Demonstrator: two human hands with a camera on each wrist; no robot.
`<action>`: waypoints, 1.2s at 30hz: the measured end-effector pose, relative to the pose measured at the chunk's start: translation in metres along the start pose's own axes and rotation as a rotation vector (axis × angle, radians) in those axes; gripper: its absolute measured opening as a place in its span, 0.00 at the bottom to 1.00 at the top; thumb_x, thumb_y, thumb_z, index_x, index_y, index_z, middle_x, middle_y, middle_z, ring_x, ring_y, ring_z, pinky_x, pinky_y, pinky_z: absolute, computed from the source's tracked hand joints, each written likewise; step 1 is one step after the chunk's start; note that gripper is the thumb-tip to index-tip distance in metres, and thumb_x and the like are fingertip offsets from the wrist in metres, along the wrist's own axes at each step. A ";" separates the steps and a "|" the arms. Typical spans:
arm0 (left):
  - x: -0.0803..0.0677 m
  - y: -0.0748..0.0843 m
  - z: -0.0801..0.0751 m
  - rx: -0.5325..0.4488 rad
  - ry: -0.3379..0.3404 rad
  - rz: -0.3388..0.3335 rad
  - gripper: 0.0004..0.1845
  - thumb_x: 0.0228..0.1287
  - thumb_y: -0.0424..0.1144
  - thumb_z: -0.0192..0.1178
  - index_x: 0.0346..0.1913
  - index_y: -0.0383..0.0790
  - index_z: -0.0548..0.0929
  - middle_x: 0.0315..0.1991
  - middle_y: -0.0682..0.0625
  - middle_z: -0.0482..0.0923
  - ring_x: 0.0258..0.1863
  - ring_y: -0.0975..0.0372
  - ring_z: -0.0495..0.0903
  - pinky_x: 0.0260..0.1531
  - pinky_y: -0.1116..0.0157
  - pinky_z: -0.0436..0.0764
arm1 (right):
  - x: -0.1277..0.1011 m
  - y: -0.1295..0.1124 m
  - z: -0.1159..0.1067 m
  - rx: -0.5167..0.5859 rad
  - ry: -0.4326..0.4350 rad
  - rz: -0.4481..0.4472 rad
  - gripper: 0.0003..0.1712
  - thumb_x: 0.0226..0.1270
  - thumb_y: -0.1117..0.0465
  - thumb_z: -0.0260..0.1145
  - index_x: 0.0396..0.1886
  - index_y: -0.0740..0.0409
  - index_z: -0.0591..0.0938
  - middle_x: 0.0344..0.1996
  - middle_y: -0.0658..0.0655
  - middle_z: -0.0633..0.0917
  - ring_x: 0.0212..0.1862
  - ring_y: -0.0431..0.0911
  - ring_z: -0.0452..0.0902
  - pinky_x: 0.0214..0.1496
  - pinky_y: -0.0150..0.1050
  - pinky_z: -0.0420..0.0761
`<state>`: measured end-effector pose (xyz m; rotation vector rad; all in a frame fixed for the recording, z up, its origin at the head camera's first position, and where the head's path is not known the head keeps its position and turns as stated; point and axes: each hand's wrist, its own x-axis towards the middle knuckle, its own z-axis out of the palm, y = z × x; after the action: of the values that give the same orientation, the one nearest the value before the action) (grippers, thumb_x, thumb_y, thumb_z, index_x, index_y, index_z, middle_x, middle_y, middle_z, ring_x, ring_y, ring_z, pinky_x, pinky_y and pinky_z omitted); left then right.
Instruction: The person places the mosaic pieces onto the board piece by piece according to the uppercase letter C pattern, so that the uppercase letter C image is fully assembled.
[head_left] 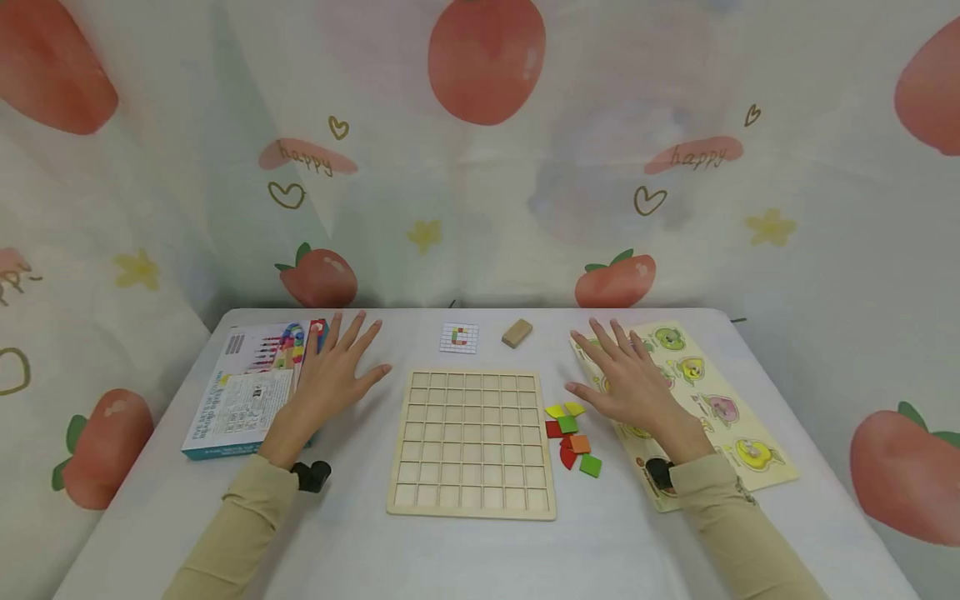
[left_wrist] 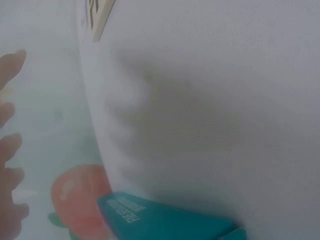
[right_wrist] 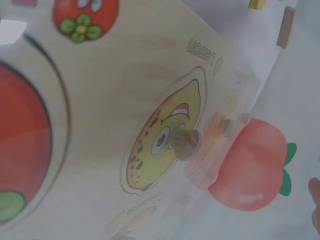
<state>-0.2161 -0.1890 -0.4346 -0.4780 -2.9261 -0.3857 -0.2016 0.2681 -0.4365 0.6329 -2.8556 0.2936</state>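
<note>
A wooden grid board with empty square cells lies in the middle of the table. My left hand lies flat with fingers spread, to the left of the board, partly over the edge of a game box. My right hand lies flat and spread over a fruit peg puzzle to the right. Several coloured tiles sit between the grid board and the right hand. The right wrist view shows the puzzle's lemon piece with its wooden peg. Fingertips show at the left edge of the left wrist view.
A small pattern card and a wooden block lie beyond the grid board. The table is covered in a white cloth. A strawberry-print curtain hangs behind and around. The teal box edge appears in the left wrist view.
</note>
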 end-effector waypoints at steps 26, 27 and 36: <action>-0.009 0.005 0.024 -0.252 -0.374 0.059 0.45 0.70 0.55 0.64 0.82 0.40 0.57 0.82 0.37 0.53 0.81 0.34 0.45 0.76 0.32 0.47 | -0.013 0.004 0.002 0.307 -0.098 0.093 0.33 0.67 0.56 0.73 0.68 0.64 0.77 0.70 0.71 0.74 0.72 0.68 0.65 0.72 0.70 0.66; -0.010 0.005 0.024 -0.257 -0.395 0.063 0.47 0.69 0.56 0.65 0.82 0.40 0.57 0.82 0.37 0.53 0.80 0.33 0.45 0.76 0.32 0.47 | -0.013 0.004 0.003 0.323 -0.113 0.108 0.32 0.67 0.57 0.73 0.67 0.64 0.77 0.69 0.70 0.76 0.71 0.67 0.67 0.72 0.69 0.68; -0.020 0.010 0.022 -0.309 -0.533 0.069 0.57 0.56 0.59 0.75 0.82 0.41 0.56 0.83 0.37 0.48 0.81 0.33 0.40 0.75 0.30 0.43 | -0.010 0.010 0.010 0.413 -0.212 0.087 0.20 0.65 0.63 0.73 0.56 0.61 0.85 0.45 0.57 0.88 0.43 0.48 0.79 0.48 0.44 0.83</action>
<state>-0.1965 -0.1794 -0.4568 -0.8354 -3.3526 -0.8213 -0.1987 0.2782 -0.4497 0.6426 -3.0515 0.8980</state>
